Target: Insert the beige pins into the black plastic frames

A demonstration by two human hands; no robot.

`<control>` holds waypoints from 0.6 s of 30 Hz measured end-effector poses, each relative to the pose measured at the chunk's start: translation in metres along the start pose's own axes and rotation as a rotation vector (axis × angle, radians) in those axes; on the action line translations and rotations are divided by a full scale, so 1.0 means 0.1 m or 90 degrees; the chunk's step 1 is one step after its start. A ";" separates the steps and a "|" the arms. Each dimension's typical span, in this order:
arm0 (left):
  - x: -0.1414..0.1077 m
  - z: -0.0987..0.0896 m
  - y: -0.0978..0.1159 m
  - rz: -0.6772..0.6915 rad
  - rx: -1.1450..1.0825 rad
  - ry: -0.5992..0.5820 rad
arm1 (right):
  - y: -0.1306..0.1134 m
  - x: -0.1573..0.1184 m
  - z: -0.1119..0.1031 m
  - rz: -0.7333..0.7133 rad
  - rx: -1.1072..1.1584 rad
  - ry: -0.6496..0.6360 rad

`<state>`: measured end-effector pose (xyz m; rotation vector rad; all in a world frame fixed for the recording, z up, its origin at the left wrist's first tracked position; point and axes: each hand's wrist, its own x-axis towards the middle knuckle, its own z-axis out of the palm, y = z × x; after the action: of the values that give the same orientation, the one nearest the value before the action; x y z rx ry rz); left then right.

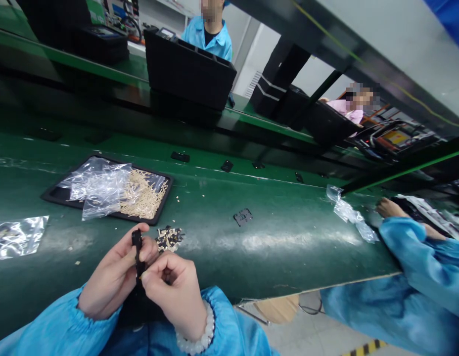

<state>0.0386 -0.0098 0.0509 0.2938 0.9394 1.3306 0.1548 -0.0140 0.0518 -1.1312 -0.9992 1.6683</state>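
Note:
My left hand (113, 274) grips a thin black plastic part (138, 252), held edge-on to the camera between thumb and fingers. My right hand (175, 289), with a beaded bracelet at the wrist, is closed in a pinch at the part's lower edge. A speck of orange shows by its fingertips; what it pinches is too small to make out. Just beyond the hands lies a small pile of black and beige pieces (169, 238). Behind it, a black tray (155, 217) holds many small beige strips (142, 195) and clear plastic bags (101, 183).
A flat black part (243, 217) lies mid-bench on the green surface (289, 247). A clear bag (20, 238) is at left, crumpled plastic (350, 212) at right. A co-worker's blue sleeve (411, 242) reaches over the bench's right end. Black bins (188, 69) stand on the shelf behind.

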 end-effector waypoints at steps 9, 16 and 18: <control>0.03 -0.03 0.06 0.059 0.168 0.044 | -0.04 0.01 -0.05 0.012 -0.012 -0.001; -0.02 -0.19 0.02 0.169 0.378 0.094 | -0.09 -0.01 -0.05 0.008 0.008 -0.004; -0.06 -0.26 0.01 0.184 0.447 0.066 | -0.10 -0.02 -0.06 -0.009 -0.002 0.006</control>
<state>0.0195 -0.0236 0.0376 0.9320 1.4806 1.2400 0.1632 -0.0118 0.0599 -1.1307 -1.0025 1.6500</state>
